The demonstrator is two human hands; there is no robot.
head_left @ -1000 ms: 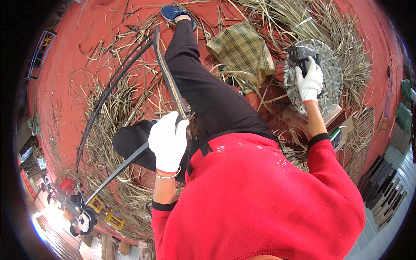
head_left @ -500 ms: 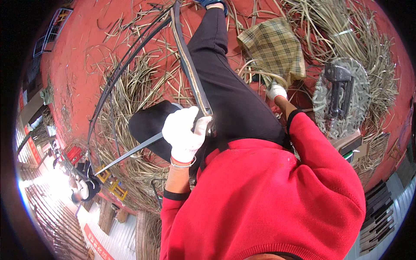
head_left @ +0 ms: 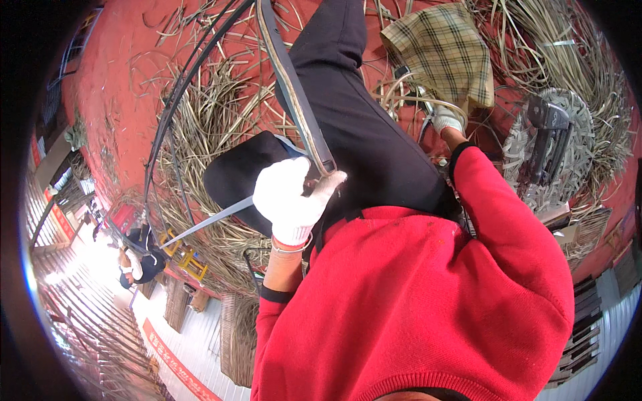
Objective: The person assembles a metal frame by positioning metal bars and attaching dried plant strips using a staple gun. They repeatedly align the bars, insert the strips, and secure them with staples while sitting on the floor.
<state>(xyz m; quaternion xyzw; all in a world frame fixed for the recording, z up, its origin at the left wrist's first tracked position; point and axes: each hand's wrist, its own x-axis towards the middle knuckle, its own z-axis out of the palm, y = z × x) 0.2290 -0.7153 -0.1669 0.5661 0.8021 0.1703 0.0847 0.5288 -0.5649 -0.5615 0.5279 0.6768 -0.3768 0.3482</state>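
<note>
My left hand (head_left: 287,202), in a white glove, is closed round the near end of a dark grey curved frame bar (head_left: 294,93). A pale strip runs along the bar's face, and my thumb lies across its end. The bar slants up over my dark trousers. Also in a white glove, my right hand (head_left: 449,120) reaches out to the right. Curved pale cane strips (head_left: 400,85) pass over and beside it, at the lower edge of a yellow checked cloth (head_left: 438,50). Its fingertips are hidden, so I cannot see what it holds.
A patterned round stool top (head_left: 582,130) with a dark tool (head_left: 552,144) on it stands at my right. Heaps of cane strips (head_left: 200,127) cover the red floor. A grey bar (head_left: 210,220) slants left. Farther off are yellow stools (head_left: 192,264) and another person (head_left: 137,264).
The whole view has shifted, and the blue shoe has left its upper edge. My left thumb and fingers show more space between them at the bar's end. My right hand stays beside the cloth.
</note>
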